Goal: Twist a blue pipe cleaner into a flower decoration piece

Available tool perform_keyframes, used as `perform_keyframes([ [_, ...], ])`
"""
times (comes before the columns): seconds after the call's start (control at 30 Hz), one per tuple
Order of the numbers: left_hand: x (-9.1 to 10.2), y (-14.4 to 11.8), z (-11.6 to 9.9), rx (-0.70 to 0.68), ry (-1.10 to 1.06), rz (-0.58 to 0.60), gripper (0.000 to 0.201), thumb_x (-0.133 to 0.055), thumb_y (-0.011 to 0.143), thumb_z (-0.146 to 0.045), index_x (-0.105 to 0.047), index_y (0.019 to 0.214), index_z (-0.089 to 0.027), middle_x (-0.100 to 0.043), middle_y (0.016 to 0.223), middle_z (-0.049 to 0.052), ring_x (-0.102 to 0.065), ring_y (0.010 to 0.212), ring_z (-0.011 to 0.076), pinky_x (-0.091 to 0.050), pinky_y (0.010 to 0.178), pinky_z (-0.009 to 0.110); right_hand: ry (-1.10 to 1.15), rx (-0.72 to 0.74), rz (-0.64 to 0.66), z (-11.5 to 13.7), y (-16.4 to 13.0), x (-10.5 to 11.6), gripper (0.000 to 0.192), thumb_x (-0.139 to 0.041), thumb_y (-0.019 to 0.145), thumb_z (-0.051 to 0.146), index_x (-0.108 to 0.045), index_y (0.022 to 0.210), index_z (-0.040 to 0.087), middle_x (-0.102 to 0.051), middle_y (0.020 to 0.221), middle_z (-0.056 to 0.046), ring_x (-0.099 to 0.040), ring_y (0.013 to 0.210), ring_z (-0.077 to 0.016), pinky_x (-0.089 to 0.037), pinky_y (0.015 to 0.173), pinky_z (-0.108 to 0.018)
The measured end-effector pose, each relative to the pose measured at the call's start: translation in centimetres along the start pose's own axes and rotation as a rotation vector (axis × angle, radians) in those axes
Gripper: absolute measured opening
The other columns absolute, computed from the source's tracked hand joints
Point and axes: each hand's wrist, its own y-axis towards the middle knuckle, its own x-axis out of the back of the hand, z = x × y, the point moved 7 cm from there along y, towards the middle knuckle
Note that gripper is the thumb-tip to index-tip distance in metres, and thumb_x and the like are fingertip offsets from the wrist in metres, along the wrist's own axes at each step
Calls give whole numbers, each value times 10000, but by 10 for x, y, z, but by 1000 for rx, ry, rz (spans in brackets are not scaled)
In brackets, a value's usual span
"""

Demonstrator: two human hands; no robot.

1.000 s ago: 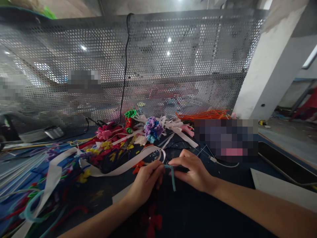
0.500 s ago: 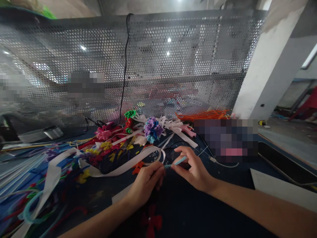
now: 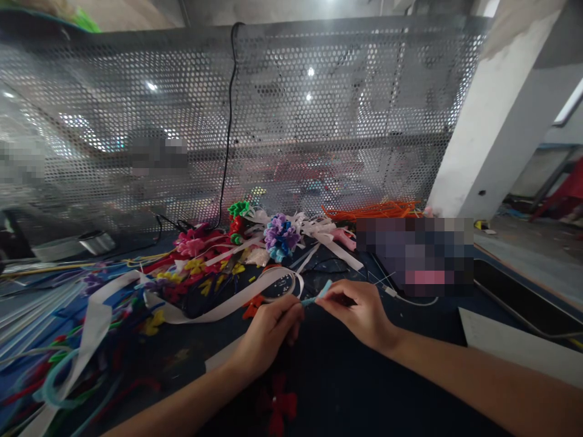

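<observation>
Well left of the light-blue pipe cleaner [image 3: 309, 301], noted a larger light-blue loop [image 3: 51, 394] on the counter [image 3: 337, 382], crossed by a white ribbon [image 3: 98, 312]. Nearer to the pipe cleaner, though also on its left, noted a yellow chenille flower [image 3: 153, 322]. Immediately left of the pipe cleaner, found the left hand [image 3: 272, 328] curled closed around one end; could not tell the length hidden inside. Slightly left of the pipe cleaner, noted a purple-and-blue flower cluster [image 3: 281, 237] behind and a dark red flower [image 3: 278, 403] in front. Found the pipe cleaner itself stretched between both hands, with a short free tip angled upward at the right. Immediately right of the pipe cleaner, found the right hand [image 3: 358, 311] pinched narrow on it, thumb against fingertips, close to the bend. Well right of the pipe cleaner, noted a dark phone-like slab [image 3: 523, 297]. For good bending, probably needed a firm anchor at the left, a light pinch right at the bend, a short span between, and small, even turns without crushing the fuzz.
</observation>
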Motion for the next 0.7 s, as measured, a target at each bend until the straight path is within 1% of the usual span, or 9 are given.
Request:
perform_keyframes([
  [0.13, 1, 0, 0, -2, 11, -5, 293, -359, 898, -335, -491, 697, -168, -478, 504, -50, -456, 478, 91, -354, 504, 195, -38, 42, 15, 2, 1, -1, 88, -572, 811, 243, -650, 833, 210, -665, 679, 0, -611, 588, -114, -504, 554, -236],
  [0.3, 2, 1, 0, 25, 34, -4, 301, -356, 898, -344, -488, 692, -168, -473, 489, -53, -431, 453, 90, -320, 467, 190, -81, 98, 24, 2, 0, -5, 137, -553, 819, 206, -649, 916, 193, -678, 755, -36, -638, 674, -144, -528, 610, -269],
  [0.47, 3, 1, 1, 17, 42, -24, 315, -353, 897, -359, -489, 686, -169, -467, 481, -55, -429, 457, 94, -320, 485, 194, -142, 120, 123, -2, -2, -15, 250, -499, 809, 100, -616, 1014, 181, -667, 882, -66, -631, 811, -165, -524, 718, -305],
  [0.53, 3, 1, 1, 17, 56, -25, 319, -346, 898, -362, -493, 689, -170, -469, 477, -53, -437, 460, 99, -326, 495, 198, -155, 120, 183, -4, -2, -18, 290, -467, 797, 55, -613, 1010, 188, -654, 898, -61, -616, 840, -165, -512, 748, -316],
  [0.63, 2, 1, 3, 26, 74, -26, 326, -340, 897, -370, -497, 691, -171, -475, 476, -49, -448, 468, 106, -333, 503, 202, -142, 109, 280, -3, -2, -24, 303, -433, 774, 1, -618, 936, 179, -621, 918, -57, -589, 866, -158, -493, 770, -305],
  [0.7, 2, 0, 2, 24, 70, -31, 329, -340, 896, -373, -501, 691, -172, -479, 474, -48, -452, 469, 107, -334, 504, 201, -132, 102, 318, -2, -3, -25, 297, -417, 769, -14, -612, 892, 173, -599, 932, -58, -574, 875, -154, -482, 776, -294],
])
